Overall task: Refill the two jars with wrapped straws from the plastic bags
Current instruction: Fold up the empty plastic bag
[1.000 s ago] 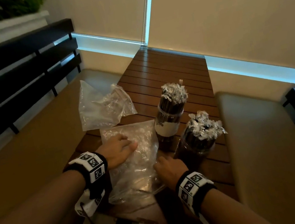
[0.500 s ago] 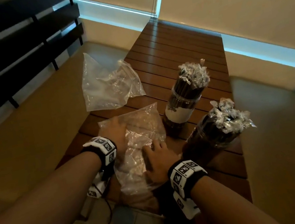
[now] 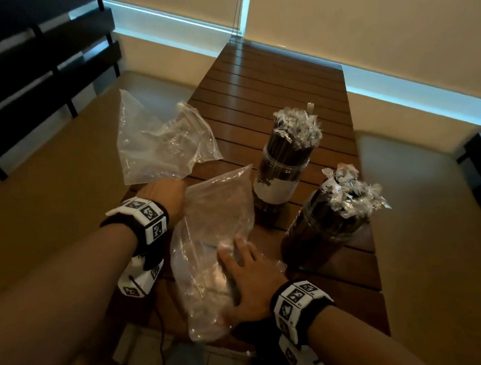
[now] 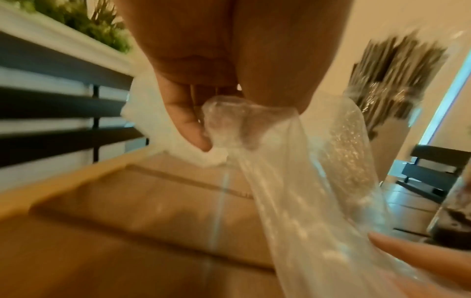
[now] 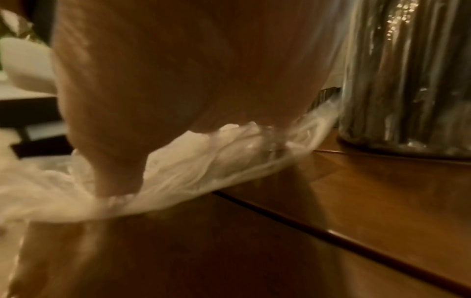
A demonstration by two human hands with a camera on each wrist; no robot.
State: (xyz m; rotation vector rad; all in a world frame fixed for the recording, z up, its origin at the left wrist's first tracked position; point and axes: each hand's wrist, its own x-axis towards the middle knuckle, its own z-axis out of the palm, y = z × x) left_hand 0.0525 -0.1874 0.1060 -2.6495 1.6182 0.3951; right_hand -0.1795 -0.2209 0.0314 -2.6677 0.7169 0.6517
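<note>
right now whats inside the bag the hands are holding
The near bag looks empty: only the wooden table shows through the plastic. The left hand pinches one end, and the right hand covers part of the other, so that part stays hidden.

A reddish-brown slatted wooden counter carries two clear, colourless plastic bags. Two clear jars hold dark brown straws tipped with silvery-white crinkled wrappers; the farther jar has a plain white band. Both wrists wear black bands with white squares printed in black block patterns. Tan cushions, cream walls and black rails surround them.
</note>
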